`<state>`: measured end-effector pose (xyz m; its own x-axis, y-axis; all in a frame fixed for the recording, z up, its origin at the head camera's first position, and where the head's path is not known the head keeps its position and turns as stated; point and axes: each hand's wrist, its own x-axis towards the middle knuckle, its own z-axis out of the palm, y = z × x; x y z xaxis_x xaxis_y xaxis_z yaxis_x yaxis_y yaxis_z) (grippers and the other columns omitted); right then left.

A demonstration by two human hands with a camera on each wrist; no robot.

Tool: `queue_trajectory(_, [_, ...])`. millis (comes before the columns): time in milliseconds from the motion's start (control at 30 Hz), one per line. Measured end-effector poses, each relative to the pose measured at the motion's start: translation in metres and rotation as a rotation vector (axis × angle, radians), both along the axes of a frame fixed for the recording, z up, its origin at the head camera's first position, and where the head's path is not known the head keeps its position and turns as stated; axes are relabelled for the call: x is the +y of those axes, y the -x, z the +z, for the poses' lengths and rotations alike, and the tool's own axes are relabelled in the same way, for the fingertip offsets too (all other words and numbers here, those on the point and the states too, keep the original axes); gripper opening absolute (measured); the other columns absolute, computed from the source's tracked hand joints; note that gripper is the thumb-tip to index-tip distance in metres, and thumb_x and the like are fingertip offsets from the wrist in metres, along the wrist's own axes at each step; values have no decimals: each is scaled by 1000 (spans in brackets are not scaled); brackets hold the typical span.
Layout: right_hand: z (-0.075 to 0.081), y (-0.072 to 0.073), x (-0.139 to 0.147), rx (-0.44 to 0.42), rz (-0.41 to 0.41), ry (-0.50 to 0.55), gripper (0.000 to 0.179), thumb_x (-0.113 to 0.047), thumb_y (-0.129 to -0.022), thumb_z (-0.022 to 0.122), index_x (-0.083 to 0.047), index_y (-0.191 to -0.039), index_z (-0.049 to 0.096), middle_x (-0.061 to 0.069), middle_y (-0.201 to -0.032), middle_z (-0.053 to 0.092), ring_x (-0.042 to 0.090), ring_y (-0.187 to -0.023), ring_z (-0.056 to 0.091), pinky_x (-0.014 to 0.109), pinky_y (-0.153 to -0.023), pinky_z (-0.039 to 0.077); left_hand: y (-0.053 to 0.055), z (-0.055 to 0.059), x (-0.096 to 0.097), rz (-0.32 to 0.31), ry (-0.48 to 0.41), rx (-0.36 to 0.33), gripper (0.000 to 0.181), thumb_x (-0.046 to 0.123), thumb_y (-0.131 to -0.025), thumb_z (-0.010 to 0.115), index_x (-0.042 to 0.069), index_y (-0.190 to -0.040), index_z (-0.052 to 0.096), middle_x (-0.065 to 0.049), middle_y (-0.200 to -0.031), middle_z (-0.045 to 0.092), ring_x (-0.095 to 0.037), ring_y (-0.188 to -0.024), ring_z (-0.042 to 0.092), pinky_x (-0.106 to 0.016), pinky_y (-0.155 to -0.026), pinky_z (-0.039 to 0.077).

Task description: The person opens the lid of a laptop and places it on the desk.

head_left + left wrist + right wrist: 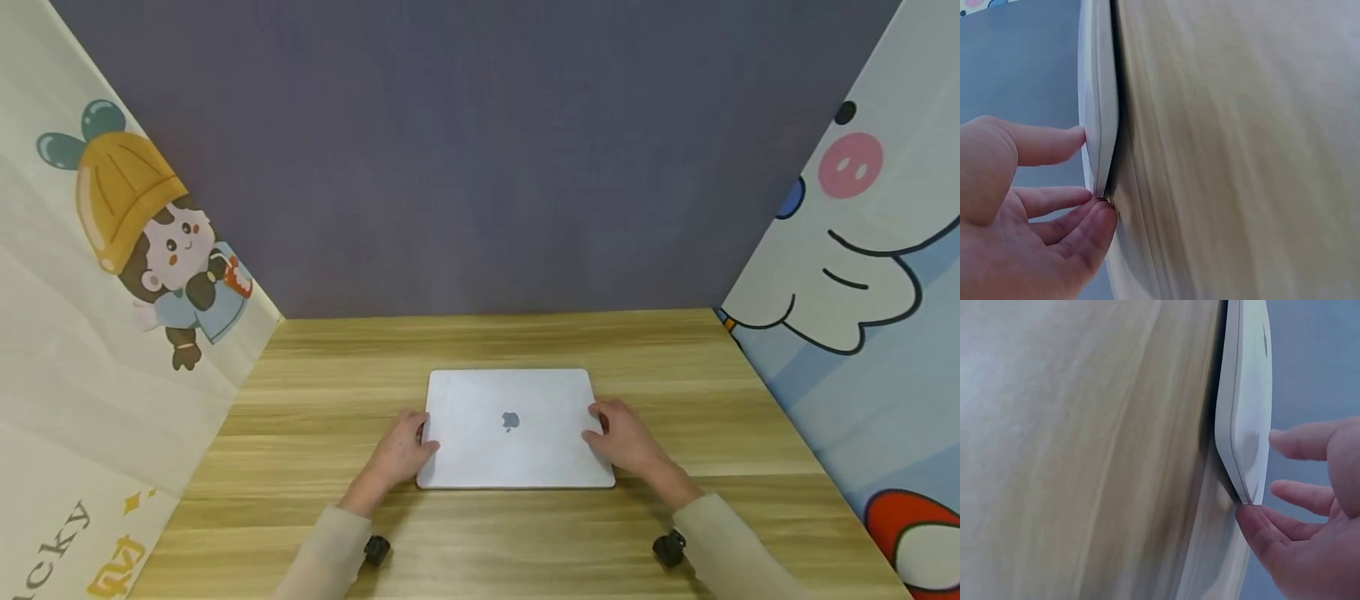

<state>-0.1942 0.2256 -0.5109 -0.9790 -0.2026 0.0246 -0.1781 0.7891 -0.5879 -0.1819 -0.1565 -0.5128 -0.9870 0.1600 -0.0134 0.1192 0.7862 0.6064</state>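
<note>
A closed silver laptop (465, 454) is at the middle of the wooden table (525, 542), its lid facing up with a dark apple logo (510, 421) at the centre. 2 hands hold it by its short sides. The left hand (397, 450) pinches the left edge, thumb over the lid and fingertips at the rim and underside. The right hand (626, 437) pinches the right edge likewise; whether its thumb presses the lid is hard to tell. Both wrist views show a dark strip of shadow under the laptop's edge, and whether it is raised off the wood cannot be told. Both arms wear light sleeves (330, 546), with a small black device (377, 550) at each wrist. Behind the table rises a dark grey panel (495, 167), between 2 cartoon-printed side sheets (90, 417).
</note>
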Motion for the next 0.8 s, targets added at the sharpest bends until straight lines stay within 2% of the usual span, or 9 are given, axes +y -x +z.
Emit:
queue_trajectory(267, [7, -20, 0, 57, 81, -117, 47, -22, -88, 77, 8, -123, 66, 27, -123, 62, 42, -114, 59, 56, -97, 50, -10, 0, -8, -115, 137, 69, 50, 19, -96, 70, -11, -134, 58, -29, -136, 56, -44, -130, 49, -55, -110, 41])
queue_trajectory(433, [5, -30, 0, 68, 118, -199, 52, -30, -88, 79, 4, -125, 66, 25, -128, 60, 44, -120, 56, 56, -100, 48, -16, 2, -13, -194, 193, 91, 56, 24, -99, 67, -11, -139, 53, -29, -142, 52, -44, -133, 49, -54, -111, 41])
queue_trajectory(633, [4, -40, 0, 105, 178, -274, 64, -41, -84, 81, 2, -129, 65, 21, -130, 59, 42, -123, 54, 56, -102, 47, -22, 2, -18, -266, 271, 34, 76, 41, -101, 62, -10, -150, 38, -30, -155, 37, -42, -143, 38, -52, -117, 34])
queue_trajectory(800, [3, -46, 1, 118, 218, -328, 79, -52, -81, 81, 4, -133, 61, 23, -135, 54, 43, -128, 51, 56, -104, 46, -25, 0, -21, -281, 323, -23, 102, 64, -92, 63, -6, -157, 27, -26, -162, 27, -39, -149, 29, -50, -120, 29])
